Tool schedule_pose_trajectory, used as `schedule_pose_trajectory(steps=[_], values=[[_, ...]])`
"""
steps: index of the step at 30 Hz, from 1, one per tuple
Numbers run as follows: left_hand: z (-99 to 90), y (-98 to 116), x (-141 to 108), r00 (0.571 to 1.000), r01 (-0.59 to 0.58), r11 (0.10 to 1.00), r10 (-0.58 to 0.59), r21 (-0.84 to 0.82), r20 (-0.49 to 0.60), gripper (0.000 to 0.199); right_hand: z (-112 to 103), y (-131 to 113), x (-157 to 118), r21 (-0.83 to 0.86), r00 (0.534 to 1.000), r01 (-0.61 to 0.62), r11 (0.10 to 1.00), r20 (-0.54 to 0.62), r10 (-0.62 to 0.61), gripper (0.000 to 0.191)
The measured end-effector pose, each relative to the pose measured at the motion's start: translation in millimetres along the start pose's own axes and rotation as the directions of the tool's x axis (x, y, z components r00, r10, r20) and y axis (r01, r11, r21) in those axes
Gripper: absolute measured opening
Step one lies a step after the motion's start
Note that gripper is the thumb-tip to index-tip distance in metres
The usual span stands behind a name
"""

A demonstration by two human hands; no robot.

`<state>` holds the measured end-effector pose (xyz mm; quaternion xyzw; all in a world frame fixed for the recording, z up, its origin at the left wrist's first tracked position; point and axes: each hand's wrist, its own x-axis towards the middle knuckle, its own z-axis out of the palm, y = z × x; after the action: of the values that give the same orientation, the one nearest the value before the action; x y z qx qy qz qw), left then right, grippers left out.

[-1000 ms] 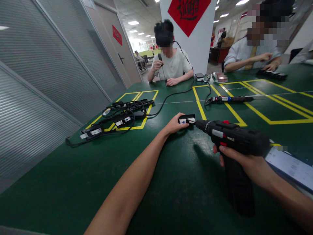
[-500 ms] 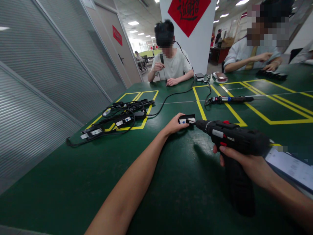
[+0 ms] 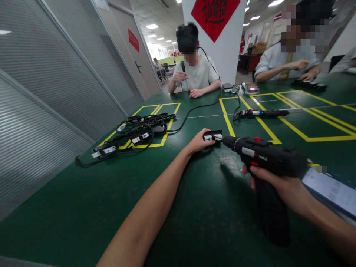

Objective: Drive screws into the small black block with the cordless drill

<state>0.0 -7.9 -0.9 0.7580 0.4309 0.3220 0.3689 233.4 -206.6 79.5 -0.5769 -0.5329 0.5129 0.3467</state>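
My left hand is closed around one end of a small black box with a white face, low over or on the green table; I cannot tell which. My right hand grips the handle of a black cordless drill with red buttons. The drill points left, its chuck just right of the box. A thin bit reaches toward the box's white side; whether its tip touches anything is too small to tell.
Black adapters with cords lie in a tangle on the green table at left. A pen-like electric tool lies beyond the drill. A phone-like slab is beside my right wrist. Two people work across the table.
Both my hands, the box and the drill stay in almost the same place. The person opposite has tilted the screwdriver-like tool slightly.
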Motion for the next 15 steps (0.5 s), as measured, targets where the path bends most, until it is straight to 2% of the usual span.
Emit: schedule_pose_trajectory(steps=[15], values=[[-0.5, 1.2, -0.1, 1.000, -0.007, 1.000, 0.007, 0.011, 0.001, 0.054, 3.2, 0.7, 1.4, 0.011, 0.998, 0.021, 1.000, -0.056, -0.020, 0.022]])
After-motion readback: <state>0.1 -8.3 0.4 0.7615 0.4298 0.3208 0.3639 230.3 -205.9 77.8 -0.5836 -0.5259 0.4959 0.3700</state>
